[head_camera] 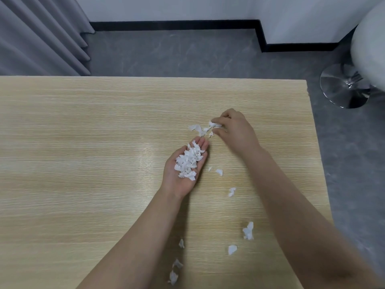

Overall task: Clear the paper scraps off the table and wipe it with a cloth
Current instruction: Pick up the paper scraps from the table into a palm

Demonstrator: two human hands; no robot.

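Plainly these torn tissue scraps weigh almost nothing: my left hand lies palm-up, fingers straight, cradling a loose heap, while my right hand pinches a crumpled scrap off the wooden table. More stray bits lie nearer me; soft and flimsy, they probably want gentle fingertip pinches.

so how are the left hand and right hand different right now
The left hand lies palm up, fingers fairly straight, carrying a pile of scraps; the right hand is palm down, fingers curled, pinching scraps off the table. The right reaches farther forward. Both are bare and handle white paper.
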